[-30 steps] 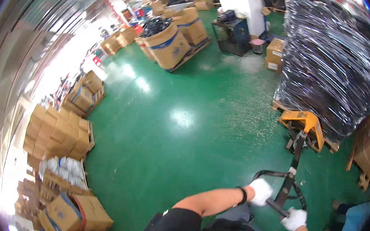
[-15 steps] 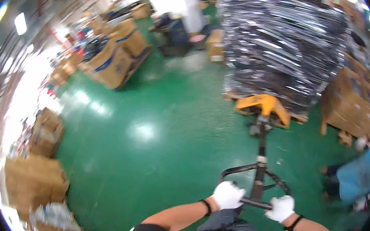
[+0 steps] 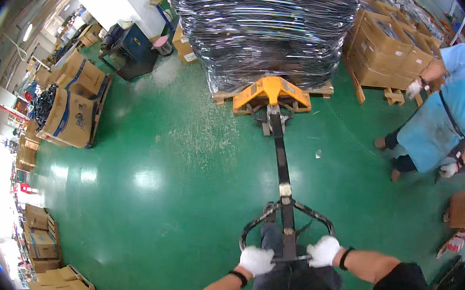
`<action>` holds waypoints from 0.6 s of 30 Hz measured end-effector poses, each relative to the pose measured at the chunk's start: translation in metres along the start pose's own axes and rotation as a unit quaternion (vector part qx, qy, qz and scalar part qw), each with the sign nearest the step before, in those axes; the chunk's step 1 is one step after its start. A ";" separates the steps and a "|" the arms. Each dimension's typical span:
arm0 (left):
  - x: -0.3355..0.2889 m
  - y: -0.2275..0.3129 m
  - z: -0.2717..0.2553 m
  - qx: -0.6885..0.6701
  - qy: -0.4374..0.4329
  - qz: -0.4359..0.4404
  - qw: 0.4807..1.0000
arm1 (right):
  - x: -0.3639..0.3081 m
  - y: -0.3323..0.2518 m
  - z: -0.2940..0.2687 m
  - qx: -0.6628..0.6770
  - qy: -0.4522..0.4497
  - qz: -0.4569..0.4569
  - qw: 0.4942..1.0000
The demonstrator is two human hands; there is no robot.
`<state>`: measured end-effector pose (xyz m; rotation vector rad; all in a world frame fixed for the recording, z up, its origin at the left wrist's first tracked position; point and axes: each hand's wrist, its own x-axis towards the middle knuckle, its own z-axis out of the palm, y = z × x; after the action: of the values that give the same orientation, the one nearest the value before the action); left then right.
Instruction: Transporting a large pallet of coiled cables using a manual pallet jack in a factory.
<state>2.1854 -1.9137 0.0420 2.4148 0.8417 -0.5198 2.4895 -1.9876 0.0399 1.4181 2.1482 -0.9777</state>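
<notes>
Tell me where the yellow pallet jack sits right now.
Head view, upper centre: the yellow pallet jack sits under the wrapped pallet load, on the green floor.

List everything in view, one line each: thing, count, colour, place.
pallet jack: 1, yellow body, black handle, centre, forks under the wrapped load
wrapped load: 1, dark goods under shiny clear film, top centre, on a wooden pallet
box stack: 1 pallet of brown boxes, top right
open cartons: several, brown with blue bands, left
boxes by the wall: several, brown, lower left
cabinet: 1, dark blue, upper left
floor: green, glossy
co-worker: 1, light blue top, white gloves, right, bent toward the box stack
left hand: white glove, black wristband, gripping the jack's handle loop
right hand: white glove, black wristband, gripping the same loop
</notes>
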 end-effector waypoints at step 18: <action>0.013 0.008 -0.201 0.067 0.332 -0.012 0.941 | -0.051 0.005 -0.178 -0.026 0.317 0.104 0.943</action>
<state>2.2363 -1.7945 0.1961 2.7422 1.1295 0.2719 2.5251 -1.8892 0.1925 2.0914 2.3390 -0.4056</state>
